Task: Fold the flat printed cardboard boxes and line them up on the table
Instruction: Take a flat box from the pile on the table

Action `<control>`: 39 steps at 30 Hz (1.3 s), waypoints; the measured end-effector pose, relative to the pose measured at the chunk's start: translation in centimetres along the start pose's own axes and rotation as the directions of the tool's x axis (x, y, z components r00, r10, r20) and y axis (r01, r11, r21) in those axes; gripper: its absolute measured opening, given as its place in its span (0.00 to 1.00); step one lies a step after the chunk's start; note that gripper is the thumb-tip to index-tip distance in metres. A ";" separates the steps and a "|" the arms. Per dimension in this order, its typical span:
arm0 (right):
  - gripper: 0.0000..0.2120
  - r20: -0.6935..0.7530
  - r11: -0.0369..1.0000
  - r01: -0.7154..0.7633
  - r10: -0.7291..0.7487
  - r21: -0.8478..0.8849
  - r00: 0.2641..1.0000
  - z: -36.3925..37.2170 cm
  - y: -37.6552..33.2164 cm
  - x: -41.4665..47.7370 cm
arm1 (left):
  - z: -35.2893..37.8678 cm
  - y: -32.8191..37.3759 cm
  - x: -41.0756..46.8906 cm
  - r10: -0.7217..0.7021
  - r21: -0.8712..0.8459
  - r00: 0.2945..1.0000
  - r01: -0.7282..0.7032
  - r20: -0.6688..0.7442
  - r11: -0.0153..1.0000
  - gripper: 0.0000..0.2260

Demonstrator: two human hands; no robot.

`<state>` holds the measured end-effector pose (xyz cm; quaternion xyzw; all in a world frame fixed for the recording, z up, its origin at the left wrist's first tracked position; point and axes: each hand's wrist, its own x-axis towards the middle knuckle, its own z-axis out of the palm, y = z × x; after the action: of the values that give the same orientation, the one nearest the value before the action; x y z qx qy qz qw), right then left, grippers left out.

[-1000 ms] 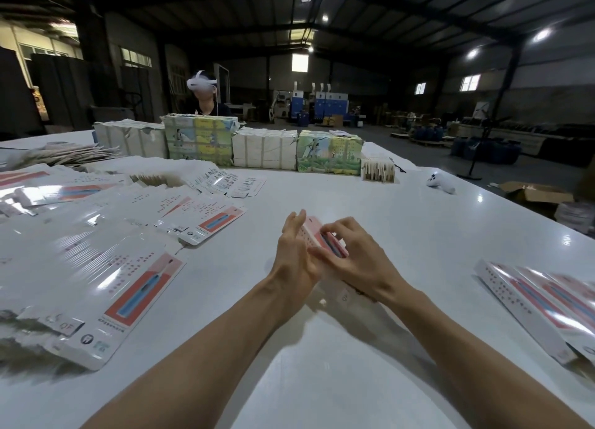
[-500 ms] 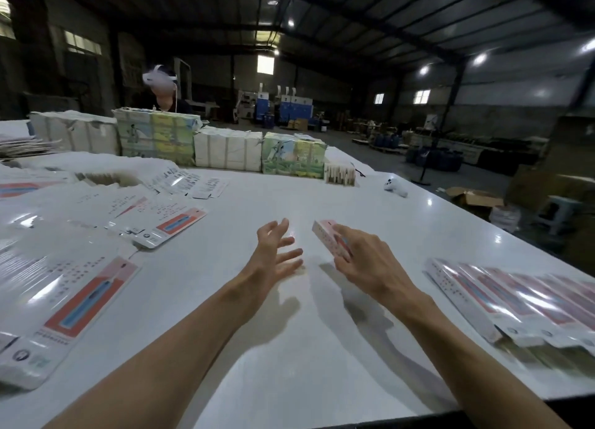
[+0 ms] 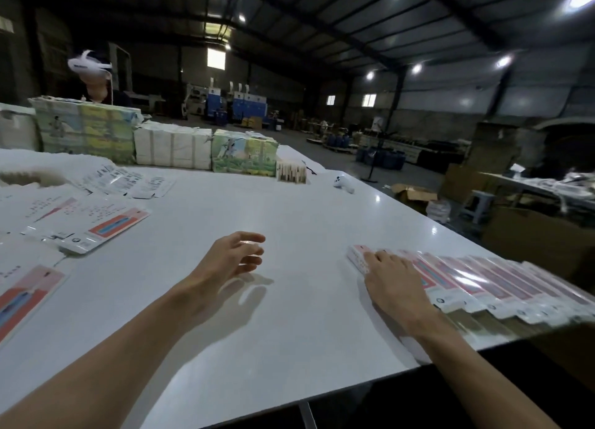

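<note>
A row of folded slim boxes (image 3: 489,277), white with pink and blue print, lies side by side along the right part of the white table (image 3: 289,222). My right hand (image 3: 391,277) lies on top of the leftmost folded box (image 3: 357,257) at the row's left end, holding it against the table. My left hand (image 3: 235,256) hovers over the bare middle of the table, fingers relaxed, holding nothing. Flat printed cardboard blanks (image 3: 93,225) lie scattered at the left.
Bundled stacks of printed packs (image 3: 244,151) and white packs (image 3: 174,148) stand along the far edge. A small white object (image 3: 343,184) lies far right. A person wearing a white headset (image 3: 90,66) stands behind the stacks. The table's near edge runs diagonally at lower right.
My right hand has carried the folded box rightward and set it at the left end of the row. My left hand has let go and stays open mid-table. The view has swung right.
</note>
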<state>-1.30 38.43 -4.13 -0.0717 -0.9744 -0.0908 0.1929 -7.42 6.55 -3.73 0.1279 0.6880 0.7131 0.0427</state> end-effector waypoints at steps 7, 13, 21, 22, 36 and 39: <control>0.25 0.009 0.998 -0.059 0.059 -0.024 0.998 -1.2 1.6 -0.4 | 0.0 0.1 -0.4 -0.009 0.080 1.000 0.008 0.011 0.997 0.10; 0.13 -0.158 0.986 0.121 -0.101 0.116 0.982 -3.0 -5.2 3.1 | -0.1 0.1 -0.4 -0.008 0.158 1.000 0.004 0.023 0.987 0.11; 0.14 -0.203 0.817 0.331 -0.265 0.472 0.943 -1.3 -16.8 4.3 | -2.5 2.2 -0.7 0.061 0.670 0.978 0.090 -0.199 0.736 0.10; 0.15 -0.184 0.805 0.353 -0.302 0.477 0.935 -0.7 -16.9 4.0 | -3.4 2.7 -0.8 0.062 0.712 0.971 0.127 -0.233 0.690 0.10; 0.11 -0.210 0.710 0.378 -0.317 0.595 0.925 0.6 -16.5 4.1 | -18.2 7.9 -8.1 -0.077 0.665 0.670 0.703 -0.738 -0.251 0.33; 0.11 -0.194 0.690 0.367 -0.319 0.623 0.928 0.5 -16.5 4.1 | -18.5 8.0 -8.3 -0.072 0.668 0.679 0.689 -0.731 -0.282 0.34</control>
<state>-8.12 22.92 -5.46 0.1860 -0.9332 0.2157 0.2193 -2.92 -13.74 2.82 -0.2827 0.9549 -0.0865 0.0270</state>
